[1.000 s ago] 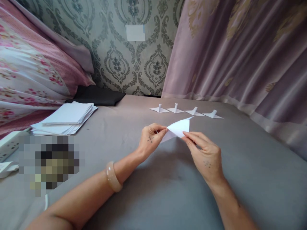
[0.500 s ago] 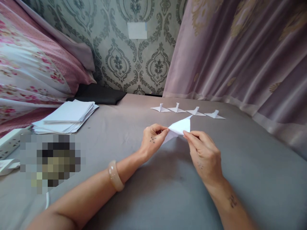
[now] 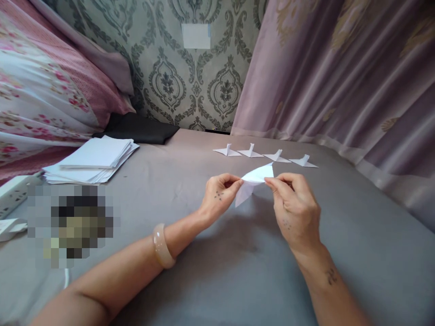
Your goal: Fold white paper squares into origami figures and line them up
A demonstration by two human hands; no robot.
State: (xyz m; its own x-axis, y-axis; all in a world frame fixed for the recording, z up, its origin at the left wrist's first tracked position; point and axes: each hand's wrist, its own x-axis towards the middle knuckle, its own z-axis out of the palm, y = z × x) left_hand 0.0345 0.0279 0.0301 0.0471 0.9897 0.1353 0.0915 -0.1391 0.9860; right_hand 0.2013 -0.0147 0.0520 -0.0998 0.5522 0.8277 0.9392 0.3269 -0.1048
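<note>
A folded sheet of white paper [image 3: 258, 174] is held up above the grey cloth surface [image 3: 210, 262]. My left hand [image 3: 222, 194] pinches its left corner between thumb and forefinger. At the opposite side, my right hand [image 3: 295, 208] grips the lower right corner with thumb and fingers together. One flap of the paper hangs below, near the left fingertips. Beyond the hands stands a row of several folded paper birds, among them one at the left end [image 3: 227, 151] and one at the right end [image 3: 304, 161].
A stack of white paper [image 3: 91, 156] lies at the left, in front of a black folded item [image 3: 139, 129]. A white power strip [image 3: 18, 192] sits at the left edge, beside a blurred-out patch [image 3: 78, 226]. A mauve curtain [image 3: 322, 81] borders the right side.
Both hands have shifted slightly right with the paper, the right hand a bit farther. The paper has tilted, and its hanging flap shows more below.
</note>
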